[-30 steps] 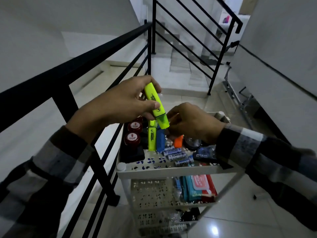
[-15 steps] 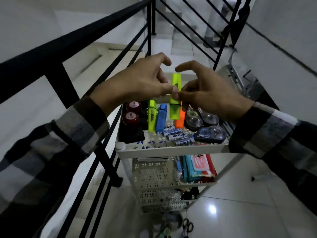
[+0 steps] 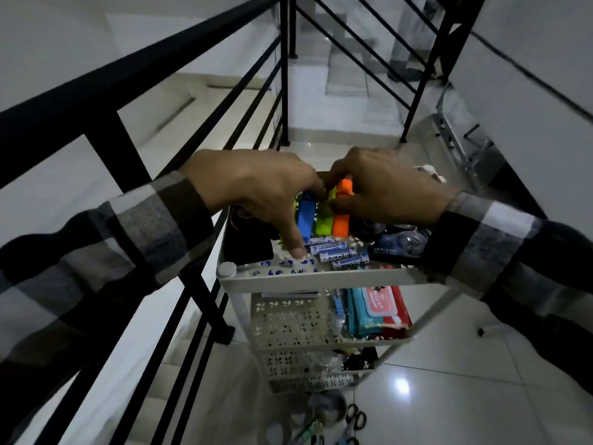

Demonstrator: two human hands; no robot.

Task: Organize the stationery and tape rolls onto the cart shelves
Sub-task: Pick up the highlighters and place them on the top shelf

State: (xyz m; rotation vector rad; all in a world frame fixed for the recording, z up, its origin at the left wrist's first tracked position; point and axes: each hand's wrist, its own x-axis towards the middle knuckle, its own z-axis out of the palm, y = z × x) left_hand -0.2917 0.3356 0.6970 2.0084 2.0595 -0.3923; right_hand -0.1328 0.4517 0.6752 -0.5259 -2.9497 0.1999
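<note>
A white three-tier cart [image 3: 321,278] stands beside the railing. On its top shelf a blue highlighter [image 3: 305,220], a yellow-green highlighter [image 3: 324,223] and an orange highlighter [image 3: 340,224] lie side by side. My right hand [image 3: 385,191] pinches the yellow-green highlighter, thumb across it. My left hand [image 3: 256,187] hovers over the blue one, fingertips at the highlighters' far ends and thumb spread down to the shelf floor. Blue batteries [image 3: 333,252] lie in front, and tape dispensers [image 3: 398,245] sit under my right wrist.
A black stair railing [image 3: 128,81] runs close along the cart's left side. The middle shelf holds teal and red wipe packs [image 3: 378,305]. Scissors [image 3: 356,419] and other small items lie on the tiled floor below the cart. Stairs rise behind.
Both hands have come down from above the cart onto the top shelf. The yellow-green highlighter, held upright in the air before, now lies between the blue and orange ones.
</note>
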